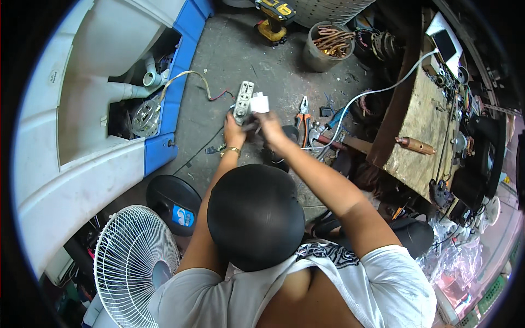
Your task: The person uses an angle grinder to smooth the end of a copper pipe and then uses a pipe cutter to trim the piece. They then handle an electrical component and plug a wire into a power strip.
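Observation:
A pale power strip (244,97) with a row of round sockets points away from me over the grey floor. My left hand (234,134) is closed around its near end. Close beside it, my right hand (269,127) is closed and partly smeared by motion. Just beyond its fingers is a white, squarish piece (259,103), paper or plastic, beside the strip. Between my hands is a dark blurred shape (250,128) that I cannot make out. A loose cable (203,81) with a reddish wire end lies left of the strip.
Orange-handled pliers (303,117) lie right of my hands. A bucket of copper pieces (328,49) and a yellow-black cordless drill (272,22) stand at the far side. A wooden bench (418,139) is right, a white fan (134,262) near left, a blue-edged white tub (175,82) left.

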Motion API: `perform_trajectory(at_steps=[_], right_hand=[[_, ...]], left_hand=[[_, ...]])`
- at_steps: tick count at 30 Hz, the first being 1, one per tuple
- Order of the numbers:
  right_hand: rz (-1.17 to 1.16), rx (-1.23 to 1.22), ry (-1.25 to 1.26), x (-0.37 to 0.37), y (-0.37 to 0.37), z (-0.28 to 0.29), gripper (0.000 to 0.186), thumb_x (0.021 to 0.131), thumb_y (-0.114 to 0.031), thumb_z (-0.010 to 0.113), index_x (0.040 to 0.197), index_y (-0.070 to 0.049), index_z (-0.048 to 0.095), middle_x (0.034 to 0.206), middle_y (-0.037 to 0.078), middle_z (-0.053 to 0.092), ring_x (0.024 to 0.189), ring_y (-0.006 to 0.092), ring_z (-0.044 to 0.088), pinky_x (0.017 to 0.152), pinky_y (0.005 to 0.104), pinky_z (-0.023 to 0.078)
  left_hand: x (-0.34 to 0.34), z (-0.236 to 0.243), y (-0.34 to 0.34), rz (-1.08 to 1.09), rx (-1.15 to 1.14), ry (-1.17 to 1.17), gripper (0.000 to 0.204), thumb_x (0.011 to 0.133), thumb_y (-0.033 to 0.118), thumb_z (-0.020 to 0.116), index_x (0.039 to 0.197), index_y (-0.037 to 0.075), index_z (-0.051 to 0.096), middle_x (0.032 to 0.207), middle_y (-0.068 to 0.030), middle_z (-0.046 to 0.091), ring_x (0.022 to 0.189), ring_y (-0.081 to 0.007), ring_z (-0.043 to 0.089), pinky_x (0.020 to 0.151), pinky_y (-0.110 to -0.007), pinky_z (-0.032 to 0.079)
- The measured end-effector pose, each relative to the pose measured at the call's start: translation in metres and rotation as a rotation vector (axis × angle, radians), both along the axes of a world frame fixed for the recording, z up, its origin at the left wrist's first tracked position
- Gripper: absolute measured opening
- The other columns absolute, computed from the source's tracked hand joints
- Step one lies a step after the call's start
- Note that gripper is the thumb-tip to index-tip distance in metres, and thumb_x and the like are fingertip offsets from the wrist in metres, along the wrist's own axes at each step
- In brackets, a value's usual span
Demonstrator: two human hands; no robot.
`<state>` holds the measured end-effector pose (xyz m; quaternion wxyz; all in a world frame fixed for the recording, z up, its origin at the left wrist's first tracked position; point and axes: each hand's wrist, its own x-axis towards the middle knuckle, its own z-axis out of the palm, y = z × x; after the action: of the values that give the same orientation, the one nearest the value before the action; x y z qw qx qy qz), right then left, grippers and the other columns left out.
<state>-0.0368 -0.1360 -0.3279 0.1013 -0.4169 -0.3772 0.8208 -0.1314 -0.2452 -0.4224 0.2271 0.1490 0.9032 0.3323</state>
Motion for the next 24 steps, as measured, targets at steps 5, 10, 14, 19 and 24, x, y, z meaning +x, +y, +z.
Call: perform_trajectory(at_steps=[5,10,14,19,24], right_hand=[[0.124,0.024,0.195,-0.019,-0.003,0.041,0.041,0.096,-0.021,0.06,0.13,-0.002,0.047,0.106,0.014,0.066,0.08,0.0216,0.068,0.068,0.0342,0.053],[0.115,-0.043,0.207,0.014,0.014,0.072,0.042,0.097,-0.019,0.063,0.129,-0.002,0.043,0.094,0.01,0.064,0.076,0.0155,0.063,0.054,0.0286,0.045],[0.282,0.353,0.169,0.049,0.004,0.069,0.032,0.095,-0.019,0.065,0.116,0.0,0.048,0.094,0.014,0.065,0.072,0.0173,0.063,0.061,0.0337,0.052],[0.231,0.847,-0.261,0.101,0.026,0.02,0.051,0.095,-0.024,0.067,0.136,-0.002,0.045,0.12,0.017,0.062,0.094,0.0238,0.066,0.072,0.0385,0.056],[-0.164,0.002,-0.056,0.119,0.012,-0.008,0.056,0.101,-0.021,0.057,0.148,-0.02,0.028,0.118,0.014,0.058,0.097,0.0313,0.065,0.07,0.0493,0.058]], left_hand=[[0.014,0.014,-0.024,-0.041,0.095,-0.082,0.071,0.072,0.023,0.084,0.131,0.004,0.049,0.122,-0.0232,0.06,0.11,-0.043,0.06,0.091,-0.048,0.05],[0.035,0.037,-0.097,-0.007,0.184,-0.208,0.072,0.072,0.024,0.084,0.132,0.004,0.048,0.122,-0.0227,0.06,0.109,-0.0417,0.06,0.09,-0.048,0.05],[0.053,0.061,-0.142,0.008,0.206,-0.298,0.072,0.073,0.024,0.083,0.132,0.004,0.048,0.122,-0.0223,0.06,0.109,-0.0407,0.06,0.09,-0.047,0.05],[0.069,0.084,-0.158,0.001,0.236,-0.364,0.073,0.074,0.025,0.083,0.133,0.004,0.047,0.121,-0.0217,0.06,0.108,-0.0394,0.061,0.089,-0.046,0.05],[0.074,0.075,-0.126,-0.026,0.228,-0.454,0.073,0.075,0.025,0.083,0.134,0.003,0.046,0.121,-0.0212,0.06,0.108,-0.0381,0.061,0.089,-0.045,0.051]])
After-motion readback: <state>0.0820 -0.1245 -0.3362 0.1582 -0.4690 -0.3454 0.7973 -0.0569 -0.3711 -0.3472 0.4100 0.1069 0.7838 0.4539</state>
